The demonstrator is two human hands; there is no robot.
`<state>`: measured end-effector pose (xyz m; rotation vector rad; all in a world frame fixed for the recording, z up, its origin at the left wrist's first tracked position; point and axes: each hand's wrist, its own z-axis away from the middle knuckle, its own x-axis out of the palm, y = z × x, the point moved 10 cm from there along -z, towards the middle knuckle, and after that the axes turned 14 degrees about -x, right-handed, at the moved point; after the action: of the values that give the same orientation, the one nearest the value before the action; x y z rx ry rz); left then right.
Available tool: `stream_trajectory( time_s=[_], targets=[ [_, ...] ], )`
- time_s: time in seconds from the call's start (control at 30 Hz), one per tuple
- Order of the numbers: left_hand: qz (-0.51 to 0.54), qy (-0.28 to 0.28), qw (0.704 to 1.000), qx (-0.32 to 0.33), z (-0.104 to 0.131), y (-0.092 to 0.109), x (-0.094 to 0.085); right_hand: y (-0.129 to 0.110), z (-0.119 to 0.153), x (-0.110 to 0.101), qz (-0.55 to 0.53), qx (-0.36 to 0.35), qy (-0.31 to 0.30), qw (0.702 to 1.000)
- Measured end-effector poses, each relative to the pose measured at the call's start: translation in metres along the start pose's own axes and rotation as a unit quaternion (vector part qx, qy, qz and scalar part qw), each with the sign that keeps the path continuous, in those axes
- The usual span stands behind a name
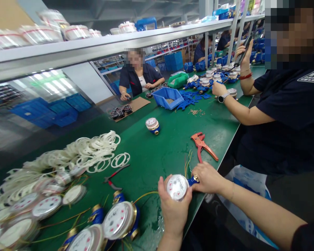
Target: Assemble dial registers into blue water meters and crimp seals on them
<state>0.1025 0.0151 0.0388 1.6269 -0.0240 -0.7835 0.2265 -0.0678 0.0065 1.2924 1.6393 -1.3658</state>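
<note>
A water meter [177, 187] with a white dial and a blue body is held at the near edge of the green table. My left hand [174, 212] wraps round its dial end, fingers and thumb on the rim. My right hand [208, 177] grips the blue pipe end by its brass fitting; some of its fingers are hidden. Thin coloured wires [187, 164] rise behind the meter. Beyond my right hand lie orange-red wire strippers [202, 144]. To the left rest red-handled cutters [115, 177] and more blue meters [119, 220] with yellow wires.
White rings [81, 150] and loose dial units [47, 206] pile up on the left. One meter [152, 124] stands mid-table, with a blue bin [168, 97] and green bin [178, 80] behind it. Co-workers sit across and to the right. A shelf [120, 39] spans overhead.
</note>
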Motion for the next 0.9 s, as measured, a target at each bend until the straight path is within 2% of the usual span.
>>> stream_trajectory(
  time_s=[0.17, 0.27, 0.33, 0.43, 0.53, 0.6, 0.67, 0.73, 0.77, 0.83, 0.9],
  targets=[
    [-0.119, -0.097, 0.988, 0.003, 0.002, -0.007, -0.007, 0.011, -0.024, -0.019, 0.002, -0.034, 0.028, 0.999],
    [-0.146, -0.107, 0.983, 0.030, 0.005, -0.011, -0.017, 0.016, -0.039, -0.037, -0.005, -0.028, 0.073, 0.997],
    [-0.144, -0.100, 0.984, 0.036, 0.006, -0.013, -0.021, 0.011, -0.038, -0.047, -0.006, 0.005, 0.116, 0.993],
    [-0.104, -0.094, 0.990, 0.018, 0.005, -0.019, -0.019, -0.023, -0.022, -0.049, -0.035, 0.041, 0.182, 0.982],
    [-0.048, -0.107, 0.993, -0.012, 0.003, -0.024, -0.012, -0.071, -0.007, -0.035, -0.100, 0.000, 0.223, 0.970],
    [-0.033, -0.123, 0.992, -0.021, 0.006, -0.023, -0.009, -0.084, -0.002, -0.024, -0.113, -0.007, 0.233, 0.966],
    [-0.061, -0.135, 0.989, 0.007, 0.013, -0.014, -0.012, -0.075, -0.005, -0.016, -0.114, -0.008, 0.235, 0.965],
    [-0.125, -0.120, 0.982, 0.077, 0.024, 0.004, -0.026, -0.051, -0.017, -0.011, -0.100, -0.020, 0.241, 0.965],
    [-0.163, -0.091, 0.976, 0.115, 0.029, 0.013, -0.040, -0.034, -0.026, -0.011, -0.083, -0.027, 0.246, 0.965],
    [-0.230, 0.004, 0.959, 0.169, 0.035, 0.027, -0.077, 0.006, -0.052, -0.010, -0.039, -0.016, 0.239, 0.970],
    [-0.284, 0.103, 0.939, 0.163, 0.035, 0.026, -0.118, 0.047, -0.082, -0.010, -0.008, 0.011, 0.221, 0.975]
  ],
)
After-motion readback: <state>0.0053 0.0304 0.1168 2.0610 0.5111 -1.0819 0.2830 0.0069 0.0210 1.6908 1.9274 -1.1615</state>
